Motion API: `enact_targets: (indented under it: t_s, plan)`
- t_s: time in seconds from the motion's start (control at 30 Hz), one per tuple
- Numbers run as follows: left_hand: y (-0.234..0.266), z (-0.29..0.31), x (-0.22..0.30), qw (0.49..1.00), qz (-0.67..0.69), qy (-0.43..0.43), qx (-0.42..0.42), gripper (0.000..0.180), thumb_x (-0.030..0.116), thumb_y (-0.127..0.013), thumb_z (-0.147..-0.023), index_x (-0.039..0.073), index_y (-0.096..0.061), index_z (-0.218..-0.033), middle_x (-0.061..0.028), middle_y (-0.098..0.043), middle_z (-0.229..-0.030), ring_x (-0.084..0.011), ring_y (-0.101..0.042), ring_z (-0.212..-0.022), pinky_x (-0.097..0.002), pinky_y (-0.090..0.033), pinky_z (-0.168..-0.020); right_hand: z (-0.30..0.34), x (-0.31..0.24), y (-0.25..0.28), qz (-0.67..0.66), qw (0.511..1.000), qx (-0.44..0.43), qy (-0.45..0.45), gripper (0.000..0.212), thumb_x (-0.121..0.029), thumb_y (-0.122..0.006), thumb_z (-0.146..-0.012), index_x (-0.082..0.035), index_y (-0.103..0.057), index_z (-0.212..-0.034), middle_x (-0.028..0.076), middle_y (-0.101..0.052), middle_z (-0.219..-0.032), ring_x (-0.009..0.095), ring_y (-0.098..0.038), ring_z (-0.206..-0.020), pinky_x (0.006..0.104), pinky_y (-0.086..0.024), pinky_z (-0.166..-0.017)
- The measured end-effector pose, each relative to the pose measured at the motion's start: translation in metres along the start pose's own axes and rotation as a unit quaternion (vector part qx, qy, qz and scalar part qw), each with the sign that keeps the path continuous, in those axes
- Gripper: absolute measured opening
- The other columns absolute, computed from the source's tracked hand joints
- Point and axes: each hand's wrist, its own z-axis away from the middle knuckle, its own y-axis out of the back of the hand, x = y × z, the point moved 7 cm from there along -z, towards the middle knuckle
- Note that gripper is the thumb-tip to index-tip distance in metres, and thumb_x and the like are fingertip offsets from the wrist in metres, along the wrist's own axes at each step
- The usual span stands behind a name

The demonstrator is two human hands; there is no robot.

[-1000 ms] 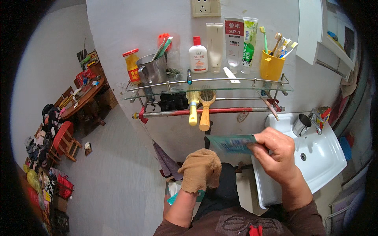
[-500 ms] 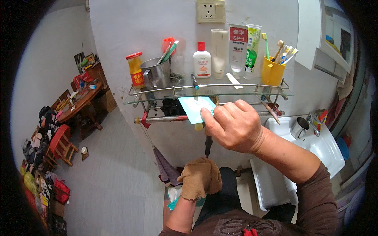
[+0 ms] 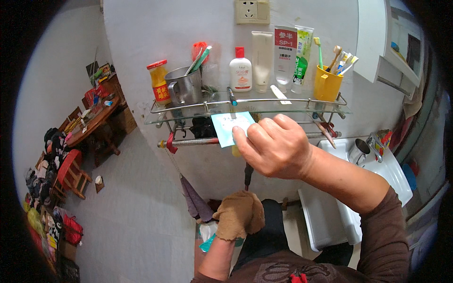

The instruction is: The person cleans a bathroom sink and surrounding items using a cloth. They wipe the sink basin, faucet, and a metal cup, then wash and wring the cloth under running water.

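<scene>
My right hand (image 3: 276,148) is closed, pinching the right side of a small, flat, light-blue square (image 3: 222,130) with a white patch. I cannot tell whether it is a sachet or a card. It hangs just under the front edge of the glass wall shelf (image 3: 188,112). Lower down, a brown towel (image 3: 238,214) covers my left hand, with only the wrist and forearm showing; its fingers are hidden. On the shelf above stand a white bottle (image 3: 241,75) with a red cap, several tubes, a metal mug (image 3: 186,87) and a yellow cup (image 3: 326,86) of toothbrushes.
A jar with a red lid (image 3: 160,85) is at the shelf's left end. Beneath the shelf runs a metal towel bar (image 3: 193,141). To the right is a white sink (image 3: 391,177) holding a metal cup (image 3: 359,151). A grey towel (image 3: 194,200) hangs below left.
My right hand has shifted slightly left and up with the light-blue square in its fingers. The view has moved a little. My left hand stays under the towel.
</scene>
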Motion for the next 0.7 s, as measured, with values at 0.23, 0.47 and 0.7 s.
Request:
enact_targets:
  t_s: [0.23, 0.47, 0.7]
  plan:
    - [-0.036, 0.005, -0.004, 0.984, 0.161, -0.026, 0.078, 0.023, 0.020, -0.073, -0.083, 0.008, -0.075, -0.102, -0.0089, -0.074, -0.094, -0.0281, -0.072, -0.087, -0.0400, -0.058, -0.076, 0.000, 0.009, -0.032, -0.009, 0.999, -0.033, -0.015, 0.024, -0.016, -0.070, -0.076, -0.002, -0.071, -0.095, 0.003, -0.055, -0.075, 0.016, -0.057, -0.063, 0.0314, -0.040, -0.058]
    - [-0.001, 0.002, -0.001, 0.963, 0.206, -0.071, 0.157, 0.012, 0.016, -0.073, -0.073, 0.005, -0.074, -0.076, -0.0160, -0.071, -0.074, -0.0313, -0.073, -0.070, -0.0417, -0.057, -0.063, 0.002, 0.007, -0.058, -0.020, 0.994, -0.063, -0.091, 0.023, -0.019, -0.066, -0.081, -0.004, -0.067, -0.099, 0.004, -0.055, -0.075, 0.017, -0.058, -0.062, 0.0321, -0.041, -0.059]
    - [0.009, -0.002, 0.000, 0.959, 0.254, -0.074, 0.102, 0.014, 0.017, -0.075, -0.074, 0.004, -0.076, -0.079, -0.0161, -0.072, -0.077, -0.0315, -0.074, -0.075, -0.0409, -0.058, -0.068, 0.010, 0.008, -0.070, -0.024, 0.993, -0.046, -0.111, 0.028, -0.018, -0.066, -0.080, -0.002, -0.067, -0.104, 0.006, -0.057, -0.080, 0.019, -0.059, -0.067, 0.0333, -0.044, -0.062]
